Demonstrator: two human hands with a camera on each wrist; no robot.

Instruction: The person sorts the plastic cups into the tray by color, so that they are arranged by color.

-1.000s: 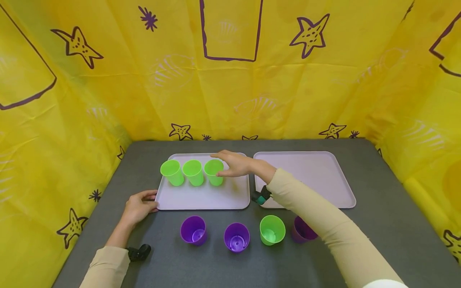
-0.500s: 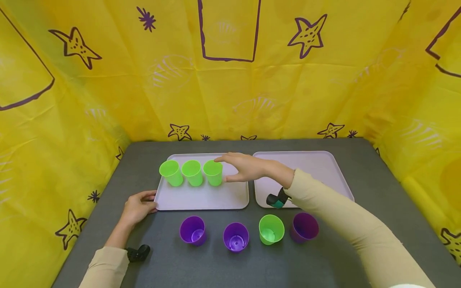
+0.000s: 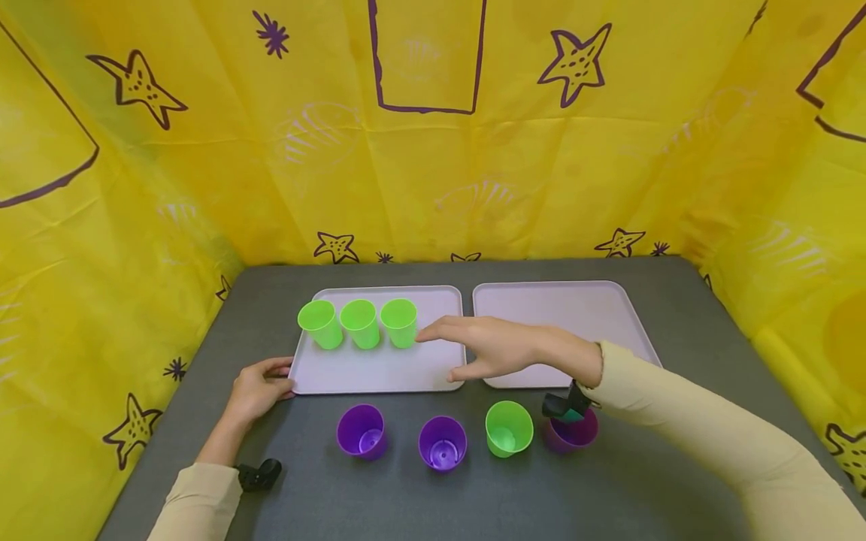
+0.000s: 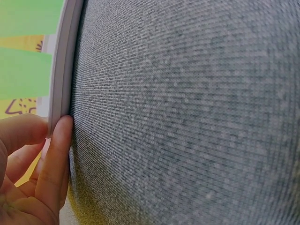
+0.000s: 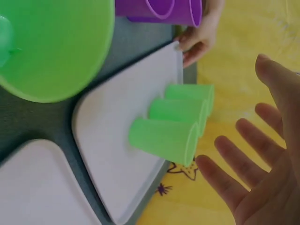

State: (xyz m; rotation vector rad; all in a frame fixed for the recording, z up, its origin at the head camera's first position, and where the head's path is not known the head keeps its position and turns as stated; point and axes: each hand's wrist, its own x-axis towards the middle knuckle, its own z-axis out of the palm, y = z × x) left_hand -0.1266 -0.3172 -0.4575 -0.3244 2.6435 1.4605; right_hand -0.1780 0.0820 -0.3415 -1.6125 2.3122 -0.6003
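Observation:
Three bright green cups stand upright in a row on the left pale tray: a left one, a middle one and a right one. My left hand pinches that tray's left edge between thumb and fingers, seen close up in the left wrist view. Over the tray's right side is my right hand, fingers spread and holding nothing. In front on the table, another green cup stands among purple cups: a left one, a middle one and a right one, partly covered by the wrist camera.
A second pale tray lies to the right of the first, with a narrow gap between them. The dark grey table is bounded by yellow patterned cloth at the back and both sides.
My right hand has drawn back from the right green cup on the tray, moving right and toward me. The left hand stays at the tray edge; the cups stand as before.

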